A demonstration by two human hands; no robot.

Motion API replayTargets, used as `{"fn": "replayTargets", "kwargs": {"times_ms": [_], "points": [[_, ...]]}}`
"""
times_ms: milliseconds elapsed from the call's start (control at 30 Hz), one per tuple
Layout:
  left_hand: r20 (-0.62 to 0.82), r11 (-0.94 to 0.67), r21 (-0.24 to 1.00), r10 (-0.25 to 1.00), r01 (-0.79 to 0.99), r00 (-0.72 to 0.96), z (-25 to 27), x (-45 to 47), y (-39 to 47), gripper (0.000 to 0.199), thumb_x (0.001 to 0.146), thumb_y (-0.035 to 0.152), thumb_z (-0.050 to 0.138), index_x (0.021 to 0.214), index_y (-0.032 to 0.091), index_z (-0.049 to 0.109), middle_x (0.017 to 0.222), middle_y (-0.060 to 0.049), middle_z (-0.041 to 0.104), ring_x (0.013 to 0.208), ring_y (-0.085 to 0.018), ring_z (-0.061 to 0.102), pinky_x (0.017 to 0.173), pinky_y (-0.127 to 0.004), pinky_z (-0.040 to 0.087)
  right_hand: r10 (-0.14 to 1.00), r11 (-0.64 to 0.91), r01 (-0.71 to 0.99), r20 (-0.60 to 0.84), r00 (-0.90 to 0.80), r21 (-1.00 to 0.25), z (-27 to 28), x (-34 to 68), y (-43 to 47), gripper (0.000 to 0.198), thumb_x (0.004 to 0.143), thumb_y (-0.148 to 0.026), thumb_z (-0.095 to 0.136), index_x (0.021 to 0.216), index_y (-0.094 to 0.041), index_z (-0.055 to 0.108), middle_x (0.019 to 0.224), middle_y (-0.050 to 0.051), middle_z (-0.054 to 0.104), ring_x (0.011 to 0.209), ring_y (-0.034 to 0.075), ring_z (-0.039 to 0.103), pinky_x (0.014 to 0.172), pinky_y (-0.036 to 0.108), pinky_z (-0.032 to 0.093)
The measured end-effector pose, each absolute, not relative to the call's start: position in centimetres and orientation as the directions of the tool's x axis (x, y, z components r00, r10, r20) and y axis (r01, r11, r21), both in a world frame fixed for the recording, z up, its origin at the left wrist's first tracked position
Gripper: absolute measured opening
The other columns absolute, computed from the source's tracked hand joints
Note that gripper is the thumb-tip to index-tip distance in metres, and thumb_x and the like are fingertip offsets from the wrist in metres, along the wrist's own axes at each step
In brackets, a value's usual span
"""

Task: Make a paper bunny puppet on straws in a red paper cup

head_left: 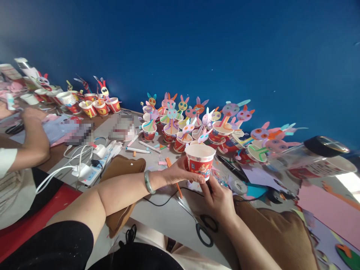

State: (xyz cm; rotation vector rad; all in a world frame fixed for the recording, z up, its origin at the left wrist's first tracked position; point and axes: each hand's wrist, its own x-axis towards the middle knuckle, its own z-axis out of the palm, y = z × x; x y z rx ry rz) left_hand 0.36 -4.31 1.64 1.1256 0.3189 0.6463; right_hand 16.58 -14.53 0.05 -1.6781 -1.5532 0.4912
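Note:
A red and white paper cup (200, 159) with a printed cartoon figure is held upright over the table, its open rim towards me. My left hand (180, 171) wraps round the cup's left side, thumb across the front near the base. From below right, my right hand (221, 198) has its fingers closed at the cup's base; some fingertips are hidden behind it. Scissors (204, 232) with dark handles lie beneath my hands, beside an orange pencil-like stick (177, 187). Behind the held cup stand several paper cups (170, 132) bearing colourful paper rabbit heads.
A power strip (95, 170) with white cables lies left, near a brown cushion (123, 168). Markers (137, 150) lie further back. At right are a clear bottle (303, 152), a tape roll (239, 186) and pink paper (329, 206). Another person's arm (35, 131) is at far left.

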Motion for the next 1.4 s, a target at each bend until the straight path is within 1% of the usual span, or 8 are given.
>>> {"fn": "replayTargets", "kwargs": {"times_ms": [200,433,567,733,867,1033,1300,1400], "points": [[0.075,0.280,0.910,0.617,-0.307,0.784,1.4,0.4,-4.3,0.046,0.066,0.040,0.090,0.095,0.013,0.066,0.080,-0.002,0.062,0.067,-0.010,0.055,0.062,-0.025,0.043,0.994,-0.107,0.184,-0.111,-0.012,-0.977,0.5,16.3,-14.1,0.054,0.090,-0.074,0.053,0.081,-0.021,0.057,0.055,-0.006,0.034,0.049,0.009,0.026,0.045,0.025,0.022],[0.060,0.349,0.886,0.569,-0.307,0.820,1.9,0.2,-4.4,0.042,0.068,0.039,0.083,0.101,0.016,0.068,0.087,-0.003,0.066,0.080,-0.015,0.059,0.076,-0.031,0.047,0.940,-0.331,-0.157,-0.309,-0.146,-0.931,0.6,16.7,-14.0,0.053,0.082,-0.072,0.068,0.078,-0.021,0.053,0.051,-0.012,0.022,0.046,0.006,0.011,0.044,0.024,0.008],[0.094,0.346,0.867,0.594,-0.359,0.799,3.7,-0.2,-4.8,0.044,0.062,0.036,0.086,0.098,0.017,0.071,0.093,-0.006,0.071,0.092,-0.022,0.064,0.093,-0.039,0.047,0.938,-0.336,-0.181,-0.311,-0.153,-0.924,0.6,16.8,-14.1,0.057,0.081,-0.071,0.070,0.069,-0.022,0.042,0.049,-0.011,0.024,0.044,0.005,0.013,0.043,0.024,0.009],[0.114,0.282,0.886,0.636,-0.368,0.763,3.6,0.0,-4.7,0.041,0.063,0.036,0.090,0.092,0.015,0.071,0.090,-0.006,0.071,0.090,-0.022,0.065,0.092,-0.039,0.049,0.946,-0.309,-0.117,-0.291,-0.145,-0.944,0.9,16.8,-14.1,0.055,0.086,-0.072,0.061,0.069,-0.024,0.041,0.048,-0.012,0.021,0.044,0.006,0.012,0.043,0.024,0.011],[0.131,0.274,0.878,0.651,-0.393,0.747,2.0,0.6,-4.3,0.037,0.065,0.033,0.091,0.089,0.014,0.070,0.087,-0.005,0.070,0.082,-0.017,0.063,0.083,-0.034,0.050,0.998,-0.055,0.247,-0.050,0.030,-0.968,0.8,16.6,-14.1,0.054,0.088,-0.072,0.057,0.071,-0.022,0.049,0.054,-0.006,0.036,0.049,0.009,0.028,0.045,0.025,0.023],[0.087,0.296,0.884,0.655,-0.361,0.751,2.1,0.5,-4.4,0.039,0.062,0.033,0.093,0.089,0.014,0.072,0.089,-0.005,0.071,0.084,-0.016,0.063,0.083,-0.033,0.049,0.960,0.108,0.593,0.239,0.146,-0.798,0.5,16.7,-14.3,0.048,0.093,-0.065,0.055,0.070,-0.022,0.052,0.055,-0.003,0.046,0.050,0.011,0.038,0.051,0.027,0.033],[0.025,0.316,0.895,0.667,-0.314,0.745,2.7,0.2,-4.6,0.041,0.057,0.037,0.094,0.080,0.013,0.070,0.083,-0.004,0.070,0.078,-0.015,0.062,0.080,-0.033,0.050,0.982,-0.186,0.092,-0.187,-0.001,-0.978,0.4,16.3,-14.0,0.056,0.087,-0.077,0.054,0.074,-0.023,0.048,0.054,-0.009,0.028,0.047,0.008,0.018,0.042,0.024,0.018],[0.002,0.329,0.897,0.665,-0.296,0.747,3.1,0.1,-4.7,0.042,0.056,0.038,0.094,0.080,0.014,0.070,0.082,-0.005,0.070,0.078,-0.017,0.063,0.080,-0.034,0.050,0.993,-0.109,0.245,-0.093,0.076,-0.963,0.4,16.3,-14.0,0.057,0.086,-0.077,0.056,0.072,-0.022,0.051,0.055,-0.005,0.037,0.049,0.010,0.027,0.044,0.025,0.025]]}}
